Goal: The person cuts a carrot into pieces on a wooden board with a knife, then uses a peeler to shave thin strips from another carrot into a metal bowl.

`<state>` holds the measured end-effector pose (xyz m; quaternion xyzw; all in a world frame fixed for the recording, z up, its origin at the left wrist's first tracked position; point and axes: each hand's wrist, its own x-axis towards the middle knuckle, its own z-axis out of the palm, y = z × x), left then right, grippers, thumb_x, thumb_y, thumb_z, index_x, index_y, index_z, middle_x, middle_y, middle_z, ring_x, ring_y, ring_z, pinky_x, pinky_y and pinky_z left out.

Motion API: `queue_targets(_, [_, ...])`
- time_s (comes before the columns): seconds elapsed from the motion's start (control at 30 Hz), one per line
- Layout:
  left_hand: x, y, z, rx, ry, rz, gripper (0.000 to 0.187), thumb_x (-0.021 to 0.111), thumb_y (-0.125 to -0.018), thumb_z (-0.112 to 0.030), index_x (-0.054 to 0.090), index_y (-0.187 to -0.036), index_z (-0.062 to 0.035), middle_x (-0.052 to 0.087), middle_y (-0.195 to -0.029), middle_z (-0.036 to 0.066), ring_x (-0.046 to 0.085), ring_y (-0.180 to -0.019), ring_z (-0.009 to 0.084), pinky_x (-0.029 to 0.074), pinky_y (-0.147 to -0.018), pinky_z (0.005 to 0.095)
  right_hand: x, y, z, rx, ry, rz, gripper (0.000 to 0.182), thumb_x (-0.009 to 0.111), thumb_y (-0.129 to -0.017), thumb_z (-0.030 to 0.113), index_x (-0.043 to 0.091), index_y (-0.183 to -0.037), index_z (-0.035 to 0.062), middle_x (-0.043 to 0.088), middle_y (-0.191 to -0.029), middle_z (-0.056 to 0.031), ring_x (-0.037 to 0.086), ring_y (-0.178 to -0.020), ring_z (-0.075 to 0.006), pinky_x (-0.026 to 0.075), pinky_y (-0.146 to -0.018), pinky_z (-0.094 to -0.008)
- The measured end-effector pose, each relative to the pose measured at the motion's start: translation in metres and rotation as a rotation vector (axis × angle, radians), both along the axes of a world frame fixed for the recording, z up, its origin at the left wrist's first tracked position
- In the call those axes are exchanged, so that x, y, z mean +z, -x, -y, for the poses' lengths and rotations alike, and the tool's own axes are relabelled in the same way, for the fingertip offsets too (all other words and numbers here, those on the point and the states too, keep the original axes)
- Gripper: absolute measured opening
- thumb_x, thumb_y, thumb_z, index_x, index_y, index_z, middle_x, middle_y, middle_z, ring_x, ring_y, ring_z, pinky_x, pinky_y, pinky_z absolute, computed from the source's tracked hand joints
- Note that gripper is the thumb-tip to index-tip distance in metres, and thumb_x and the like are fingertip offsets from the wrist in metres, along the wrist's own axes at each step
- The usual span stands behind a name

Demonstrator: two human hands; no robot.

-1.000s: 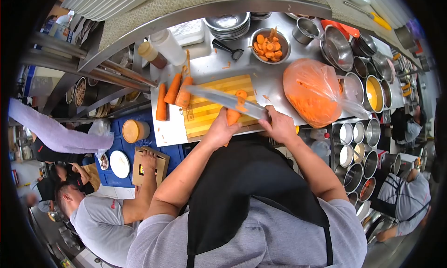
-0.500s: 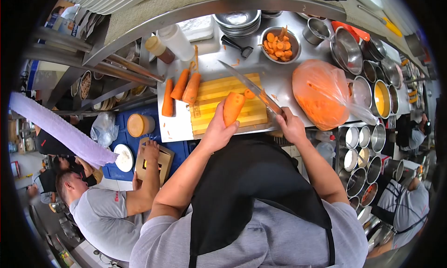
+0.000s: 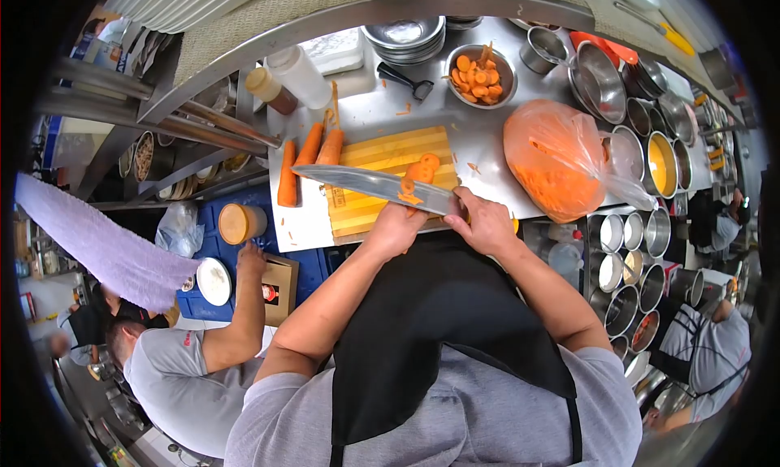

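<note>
Low over the wooden cutting board (image 3: 366, 153), a broad kitchen knife (image 3: 349, 180) lies slantwise, its tip toward the left. My right hand (image 3: 486, 221) is closed around its handle. Orange bits cling to the blade. Just below the blade is my left hand (image 3: 396, 230), with its fingers curled and partly hidden behind the knife. It grips the carrot (image 3: 422, 172), whose lower part the blade covers; cut rounds sit at its upper end. Several whole peeled carrots (image 3: 288, 175) rest at the board's left edge.
A bowl of carrot pieces (image 3: 481, 75) and a peeler (image 3: 404, 80) are beyond the board. To the right stand a plastic bag of orange shreds (image 3: 544, 162) and several metal pots (image 3: 597, 85). A co-worker (image 3: 191, 361) is at my left by a cardboard box (image 3: 280, 291).
The carrot and my left hand have come down to the board, under the knife. The blade has swung to point left. The co-worker's hand has moved from the box toward the tub.
</note>
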<state>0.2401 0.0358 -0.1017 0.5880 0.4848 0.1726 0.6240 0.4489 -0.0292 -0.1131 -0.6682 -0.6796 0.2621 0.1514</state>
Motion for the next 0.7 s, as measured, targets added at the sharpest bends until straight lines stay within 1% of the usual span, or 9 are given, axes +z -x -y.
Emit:
queue_targets(0.1, [-0.022, 0.002, 0.001, -0.045, -0.049, -0.01, 0.042, 0.065, -0.094, -0.012, 0.055, -0.132, 0.0027, 0.068, -0.118, 0.013, 0.061, -0.113, 0.0228, 0.046, -0.1, 0.0322, 0.0, -0.003, 0.0, 0.002, 0.011, 0.032, 0.053, 0.062, -0.094, 0.047, 0.052, -0.129, 0.0082, 0.072, -0.093, -0.0149, 0.069, -0.084, -0.038, 0.053, -0.074, -0.0486])
queue_targets(0.17, [-0.035, 0.004, 0.006, 0.043, -0.26, -0.026, 0.055, 0.064, -0.094, -0.013, 0.043, -0.143, 0.0004, 0.065, -0.108, 0.014, 0.063, -0.094, 0.0211, 0.051, -0.088, 0.0322, -0.008, -0.009, 0.0, -0.037, 0.023, 0.034, 0.057, 0.059, -0.094, 0.054, 0.055, -0.125, 0.0066, 0.072, -0.093, -0.0171, 0.07, -0.086, -0.0384, 0.054, -0.074, -0.0485])
queue_targets(0.37, [0.006, 0.02, 0.01, -0.051, -0.018, -0.081, 0.067, 0.064, -0.094, -0.012, 0.03, -0.15, -0.0018, 0.056, -0.1, 0.009, 0.053, -0.068, 0.0114, 0.047, -0.061, 0.0289, -0.032, -0.029, 0.0, -0.165, 0.176, -0.041, 0.052, 0.052, -0.097, 0.056, 0.057, -0.118, 0.0093, 0.072, -0.093, -0.0183, 0.069, -0.088, -0.0413, 0.053, -0.076, -0.0515])
queue_targets(0.4, [0.01, 0.024, 0.013, -0.055, -0.018, -0.082, 0.067, 0.064, -0.094, -0.012, 0.03, -0.15, -0.0018, 0.056, -0.1, 0.009, 0.053, -0.068, 0.0114, 0.047, -0.061, 0.0289, -0.042, -0.04, 0.002, -0.22, 0.17, -0.006, 0.053, 0.047, -0.098, 0.059, 0.058, -0.115, 0.0097, 0.072, -0.094, -0.0195, 0.068, -0.09, -0.0424, 0.052, -0.078, -0.0521])
queue_targets(0.47, [0.018, 0.032, 0.014, -0.054, 0.013, -0.046, 0.071, 0.065, -0.093, -0.016, 0.028, -0.15, 0.0037, 0.052, -0.137, 0.023, 0.052, -0.13, 0.0324, 0.038, -0.11, 0.0377, -0.043, -0.054, 0.007, -0.262, 0.289, 0.026, 0.053, 0.047, -0.099, 0.059, 0.058, -0.117, 0.0096, 0.072, -0.094, -0.0201, 0.068, -0.091, -0.0427, 0.051, -0.08, -0.052])
queue_targets(0.5, [0.016, 0.036, 0.013, -0.045, 0.014, -0.05, 0.071, 0.065, -0.093, -0.016, 0.028, -0.15, 0.0037, 0.052, -0.137, 0.023, 0.052, -0.13, 0.0324, 0.038, -0.11, 0.0377, -0.045, -0.054, 0.009, -0.252, 0.29, 0.023, 0.053, 0.047, -0.099, 0.059, 0.058, -0.117, 0.0096, 0.072, -0.094, -0.0201, 0.068, -0.091, -0.0427, 0.051, -0.08, -0.052])
queue_targets(0.57, [0.004, 0.038, 0.005, -0.006, -0.103, -0.028, 0.068, 0.065, -0.093, -0.015, 0.031, -0.15, -0.0012, 0.057, -0.105, 0.011, 0.057, -0.077, 0.0147, 0.05, -0.069, 0.0301, -0.045, -0.057, 0.015, -0.267, 0.295, 0.043, 0.054, 0.046, -0.099, 0.059, 0.058, -0.119, 0.0095, 0.071, -0.093, -0.0206, 0.068, -0.092, -0.0427, 0.051, -0.08, -0.0518])
queue_targets(0.67, [-0.03, 0.039, -0.008, 0.012, -0.193, -0.129, 0.069, 0.067, -0.092, -0.017, 0.033, -0.149, 0.0009, 0.058, -0.115, 0.015, 0.061, -0.095, 0.0214, 0.051, -0.084, 0.0334, -0.048, -0.051, 0.015, -0.269, 0.252, 0.043, 0.054, 0.046, -0.1, 0.059, 0.058, -0.121, 0.0095, 0.071, -0.093, -0.021, 0.068, -0.092, -0.0429, 0.051, -0.08, -0.0523])
queue_targets(0.7, [-0.021, 0.034, -0.009, 0.048, -0.101, -0.162, 0.07, 0.068, -0.09, -0.018, 0.034, -0.148, 0.0021, 0.058, -0.126, 0.02, 0.06, -0.114, 0.0274, 0.046, -0.099, 0.0356, -0.044, -0.046, 0.012, -0.272, 0.261, 0.043, 0.052, 0.049, -0.099, 0.056, 0.057, -0.122, 0.0098, 0.071, -0.093, -0.0194, 0.068, -0.092, -0.0417, 0.051, -0.079, -0.0515])
